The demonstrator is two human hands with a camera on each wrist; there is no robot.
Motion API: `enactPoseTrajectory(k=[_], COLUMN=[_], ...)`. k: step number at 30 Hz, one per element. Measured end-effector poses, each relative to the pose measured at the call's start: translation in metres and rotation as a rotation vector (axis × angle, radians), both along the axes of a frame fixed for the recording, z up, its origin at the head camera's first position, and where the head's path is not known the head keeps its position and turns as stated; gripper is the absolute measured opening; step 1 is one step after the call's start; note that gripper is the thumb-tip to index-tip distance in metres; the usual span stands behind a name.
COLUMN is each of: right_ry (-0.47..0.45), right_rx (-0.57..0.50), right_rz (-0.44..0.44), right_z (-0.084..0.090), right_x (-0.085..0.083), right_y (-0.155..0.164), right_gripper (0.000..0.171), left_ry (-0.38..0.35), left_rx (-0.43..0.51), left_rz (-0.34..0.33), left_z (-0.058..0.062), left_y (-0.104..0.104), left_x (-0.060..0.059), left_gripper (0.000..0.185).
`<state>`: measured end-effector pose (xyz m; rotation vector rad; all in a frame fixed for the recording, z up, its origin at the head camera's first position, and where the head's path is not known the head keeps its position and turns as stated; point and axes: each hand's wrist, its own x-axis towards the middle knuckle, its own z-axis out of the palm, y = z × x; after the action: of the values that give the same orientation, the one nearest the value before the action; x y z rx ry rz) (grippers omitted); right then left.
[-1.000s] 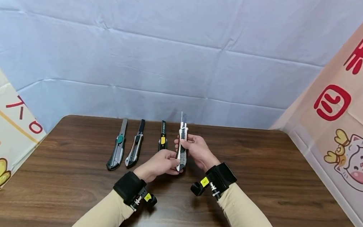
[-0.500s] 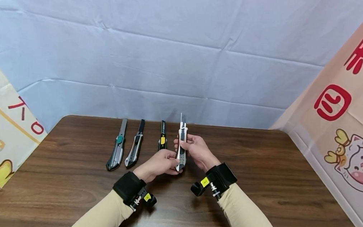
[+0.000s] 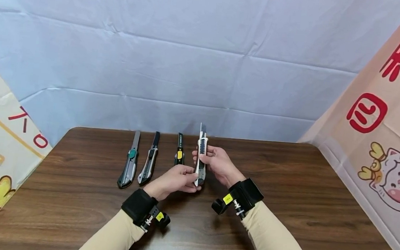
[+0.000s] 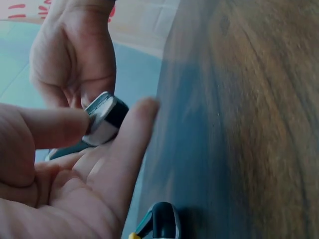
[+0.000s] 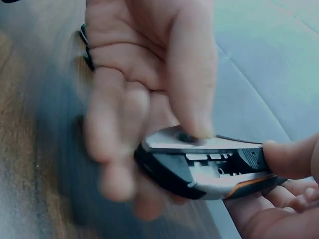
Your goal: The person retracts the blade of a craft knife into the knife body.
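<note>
White utility knife point(image 3: 201, 161) — upright between your hands; your right hand point(image 3: 218, 164) grips its upper body, your left hand point(image 3: 177, 178) pinches its lower end.

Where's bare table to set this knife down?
Bare wood lies right of the right hand, toward the table edge, and along the near edge. It is crowded left of the held knife, where three knives lie in a row.

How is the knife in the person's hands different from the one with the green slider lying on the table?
The white-and-black utility knife is held off the table by both hands, its blade tip sticking out; the grey utility knife with the green slider lies flat and untouched on the brown wooden table. Both are slim and point away from the person.
</note>
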<state>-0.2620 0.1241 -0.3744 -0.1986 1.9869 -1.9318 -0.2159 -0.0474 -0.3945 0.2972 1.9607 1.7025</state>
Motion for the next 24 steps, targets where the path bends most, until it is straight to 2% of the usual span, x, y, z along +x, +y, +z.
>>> enactPoseTrajectory(k=[4, 10, 15, 24], right_ry=[0.007, 0.027, 0.007, 0.002], right_rx=[-0.004, -0.036, -0.036, -0.022], right_rz=[0.004, 0.017, 0.016, -0.055], right_z=[0.001, -0.001, -0.005, -0.010], right_x=[-0.002, -0.001, 0.001, 0.003], right_y=[0.001, 0.000, -0.002, -0.009], right_gripper=[0.040, 0.038, 0.041, 0.035], left_ry=[-0.011, 0.043, 0.054, 0.026], left_rx=[0.004, 0.017, 0.009, 0.004], left_rz=[-0.003, 0.074, 0.124, 0.121], left_z=[-0.002, -0.003, 0.000, -0.003], left_y=[-0.001, 0.002, 0.003, 0.003], left_x=[0.000, 0.001, 0.001, 0.000], left_gripper=[0.033, 0.030, 0.030, 0.030])
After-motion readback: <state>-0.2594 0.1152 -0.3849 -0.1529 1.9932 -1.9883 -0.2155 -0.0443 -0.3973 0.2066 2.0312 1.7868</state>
